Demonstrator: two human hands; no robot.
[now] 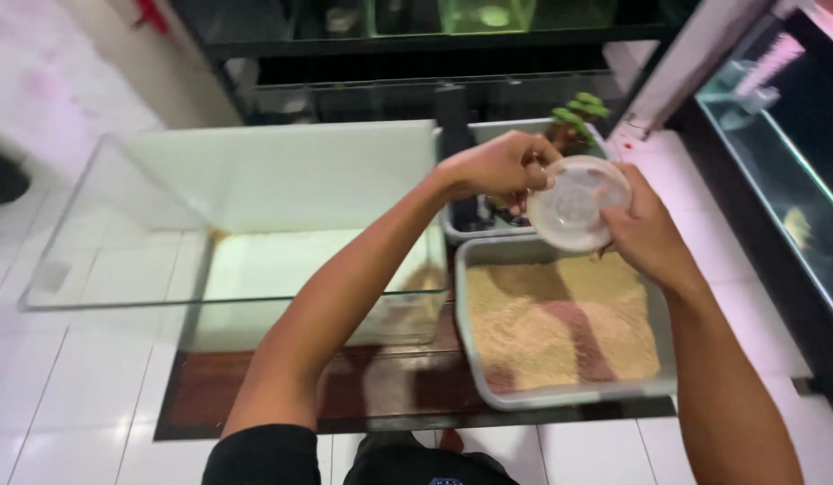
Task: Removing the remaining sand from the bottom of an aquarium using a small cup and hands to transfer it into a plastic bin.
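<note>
both hands are on the small clear plastic tub (578, 202), held up over the grey tray of sand (560, 328). left hand (502, 166) pinches the top-left rim with its fingertips, right hand (646, 233) clamps the lower right edge, so each grip is closed on the tub. best bet imo is to keep it level and right above the sand so any spill drops back in. the tub sits between the two grips, tilted toward the camera. empty glass tank (237, 233) is just left, second tray with a green plant (578, 112) behind.
</note>
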